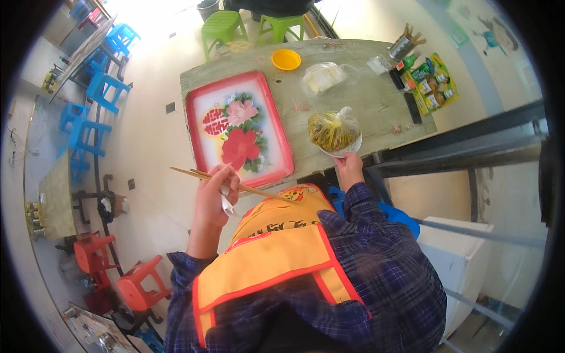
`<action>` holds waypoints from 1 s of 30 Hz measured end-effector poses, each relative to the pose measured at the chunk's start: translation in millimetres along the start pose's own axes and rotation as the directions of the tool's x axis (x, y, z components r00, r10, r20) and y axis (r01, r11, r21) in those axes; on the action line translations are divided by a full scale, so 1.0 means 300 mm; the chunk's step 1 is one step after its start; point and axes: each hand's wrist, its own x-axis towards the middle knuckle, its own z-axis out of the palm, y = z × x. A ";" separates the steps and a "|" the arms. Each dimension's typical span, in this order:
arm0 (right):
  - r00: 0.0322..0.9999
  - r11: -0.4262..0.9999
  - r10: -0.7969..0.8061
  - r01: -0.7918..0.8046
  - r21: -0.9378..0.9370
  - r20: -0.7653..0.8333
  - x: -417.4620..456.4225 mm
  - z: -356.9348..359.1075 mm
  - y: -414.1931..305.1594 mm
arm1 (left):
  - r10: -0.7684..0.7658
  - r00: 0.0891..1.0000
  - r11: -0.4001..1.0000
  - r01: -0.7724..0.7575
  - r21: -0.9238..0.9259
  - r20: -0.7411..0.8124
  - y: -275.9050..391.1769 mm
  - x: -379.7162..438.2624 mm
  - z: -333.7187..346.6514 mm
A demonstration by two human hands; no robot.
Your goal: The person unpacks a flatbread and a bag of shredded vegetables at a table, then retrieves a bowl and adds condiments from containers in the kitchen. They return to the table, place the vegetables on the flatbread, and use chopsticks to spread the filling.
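My left hand (216, 194) is closed around a pair of wooden chopsticks (260, 191) and a crumpled white tissue (226, 204), near the front edge of a red-rimmed floral tray (281, 137). With my right hand (349, 169) I grip the rim of a white plate (353, 148) at the table's front edge. On that plate rests a knotted clear plastic bag of yellowish-green food (331, 131). Behind it lies another clear bag with something white inside (324, 78). A yellow bowl (286, 59) stands beyond the tray.
The greenish table (375, 101) also holds a metal can of chopsticks (401, 47), a green bottle (406, 62), a dark phone-like object (413, 108) and a patterned packet (435, 84) at right. Green stools (223, 27) stand behind it, near a person in dark clothing (273, 6). Blue stools (108, 90) are at left.
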 end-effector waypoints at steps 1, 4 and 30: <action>0.999 1.000 0.016 -0.016 0.014 0.031 0.025 0.000 0.003 | -0.012 1.000 1.000 0.011 -0.007 -0.020 -0.017 0.034 0.029; 0.994 0.999 0.020 -0.015 -0.046 0.105 0.067 0.002 0.027 | -0.072 0.995 0.997 0.072 0.002 -0.075 -0.075 0.150 0.128; 0.897 -0.464 0.346 0.419 -0.780 0.276 0.745 -0.953 0.179 | -0.458 0.882 0.888 0.460 0.007 0.115 -0.274 0.738 0.528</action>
